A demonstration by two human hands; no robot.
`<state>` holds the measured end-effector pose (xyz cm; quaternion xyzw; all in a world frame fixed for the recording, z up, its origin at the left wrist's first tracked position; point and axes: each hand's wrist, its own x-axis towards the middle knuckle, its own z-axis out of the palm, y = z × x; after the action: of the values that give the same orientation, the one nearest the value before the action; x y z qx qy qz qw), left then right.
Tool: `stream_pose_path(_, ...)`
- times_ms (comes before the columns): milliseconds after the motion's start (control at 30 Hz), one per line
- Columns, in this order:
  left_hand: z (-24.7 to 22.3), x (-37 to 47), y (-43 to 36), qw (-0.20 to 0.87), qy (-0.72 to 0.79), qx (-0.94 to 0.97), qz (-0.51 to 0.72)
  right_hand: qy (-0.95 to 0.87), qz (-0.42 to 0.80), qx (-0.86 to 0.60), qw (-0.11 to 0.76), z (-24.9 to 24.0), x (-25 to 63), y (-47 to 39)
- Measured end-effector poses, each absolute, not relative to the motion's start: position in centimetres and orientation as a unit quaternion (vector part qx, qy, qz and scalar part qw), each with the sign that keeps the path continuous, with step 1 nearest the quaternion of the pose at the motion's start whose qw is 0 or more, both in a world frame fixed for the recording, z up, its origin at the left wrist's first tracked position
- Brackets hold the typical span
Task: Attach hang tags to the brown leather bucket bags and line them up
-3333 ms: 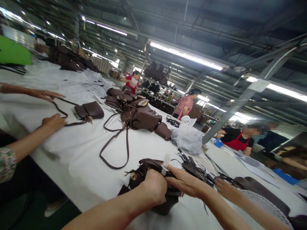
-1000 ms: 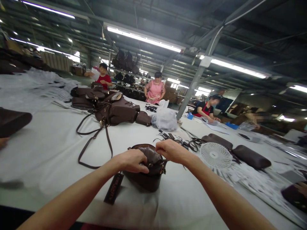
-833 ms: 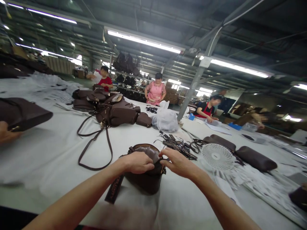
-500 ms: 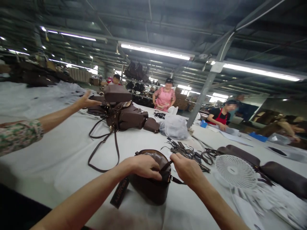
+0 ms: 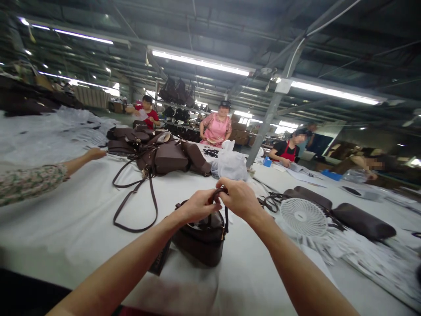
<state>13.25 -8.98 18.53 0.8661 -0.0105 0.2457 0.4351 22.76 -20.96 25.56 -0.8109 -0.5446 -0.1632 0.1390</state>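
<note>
A dark brown handbag (image 5: pixel 199 250) stands upright on the white-covered table in front of me. Above its opening, my left hand (image 5: pixel 199 205) and my right hand (image 5: pixel 237 196) meet with bent fingers around a looped dark strap (image 5: pixel 219 192). More of the strap hangs down at the bag's right end, beside a gold-coloured fitting. A dark printed hang tag (image 5: pixel 160 262) lies at the bag's left, partly hidden by my left forearm. The inside of the bag is mostly covered by my hands.
Brown handbags (image 5: pixel 171 157) are piled ahead to the left, a long strap trailing. A co-worker's hand (image 5: pixel 95 153) reaches beside them. To the right are a white fan (image 5: pixel 303 217), brown bags (image 5: pixel 363 219) and white strips (image 5: pixel 355 248). A metal post (image 5: pixel 268 118) rises behind.
My hands have risen from inside the bag's opening and come together on the strap above it. The co-worker's arm at left has drawn back from the pile. The view has shifted slightly right.
</note>
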Motion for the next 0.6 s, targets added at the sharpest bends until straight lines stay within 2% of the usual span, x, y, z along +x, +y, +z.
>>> stream_pose_path(100,18.2,13.7,-8.4,0.476,-0.002,0.849,0.230,-0.575,-0.059,-0.794,0.190,25.6,23.6,-21.4)
stream_pose_path(200,17.8,12.9,-7.0,0.461,0.034,0.858,0.225,-0.568,0.020,-0.783,0.252,24.3,25.2,-23.1)
stream_pose_path(400,17.6,12.0,-5.5,0.421,0.065,0.867,0.258,-0.491,0.196,-0.763,0.372,16.4,25.3,-25.9)
stream_pose_path(467,17.5,12.2,-5.5,0.357,0.073,0.893,0.263,-0.488,0.199,-0.744,0.410,13.5,24.4,-25.8)
stream_pose_path(600,16.9,12.6,-5.0,0.214,0.141,0.933,0.252,-0.465,0.116,-0.741,0.471,9.9,23.2,-25.0)
